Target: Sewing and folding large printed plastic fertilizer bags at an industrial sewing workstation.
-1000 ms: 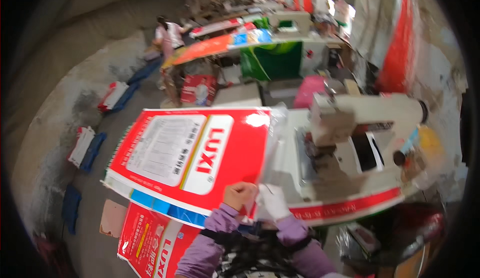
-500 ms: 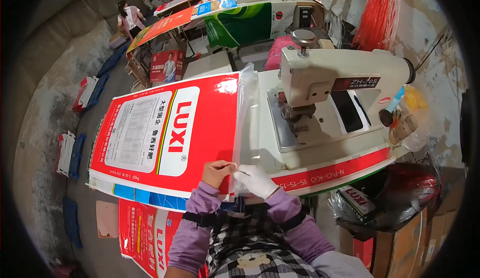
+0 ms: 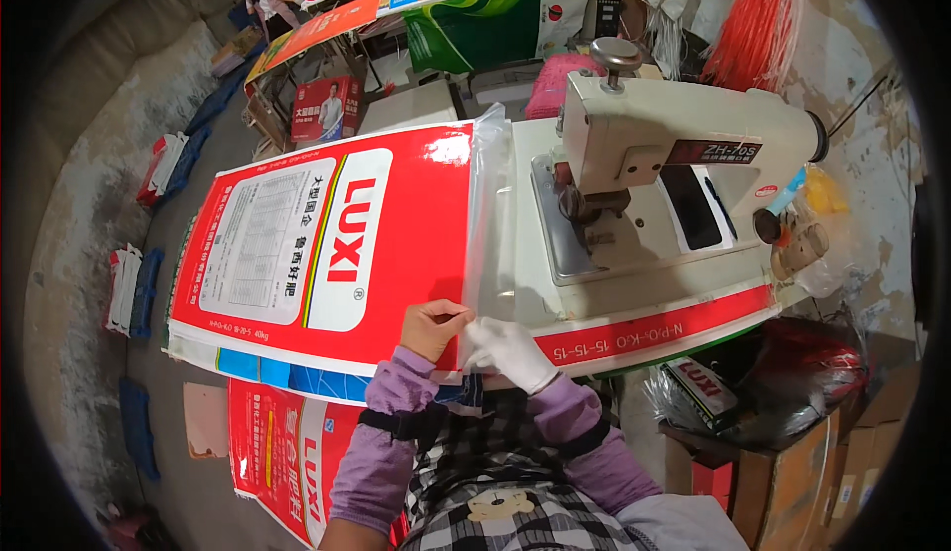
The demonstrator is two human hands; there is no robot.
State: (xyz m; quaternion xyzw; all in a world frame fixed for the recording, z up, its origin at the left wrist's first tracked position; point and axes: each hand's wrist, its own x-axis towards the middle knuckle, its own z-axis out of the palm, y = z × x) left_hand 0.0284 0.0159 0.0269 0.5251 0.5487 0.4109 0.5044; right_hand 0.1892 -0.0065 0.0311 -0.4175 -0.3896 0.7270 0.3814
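Observation:
A flat red-and-white woven bag with a white label panel lies on a stack of bags in front of me. A clear plastic liner sticks out along its right edge. My bare left hand is at the near right corner, thumb and forefinger pinched together at the liner's edge. Close beside it, my right hand in a white glove has its fingers closed on the liner; its fingertips are partly hidden. Right of the bag stands a cream sewing machine on its table, touched by neither hand.
Blue-and-white bags show under the top bag. A dark phone lies behind the machine's head. At the lower right is a cardboard box with plastic-wrapped goods above. Red strands hang at the back; a person stands far left.
My view has shifted a little. Both hands stay at the bag's corner, with the left fingertips now slightly apart from the gloved hand. The far person has shifted.

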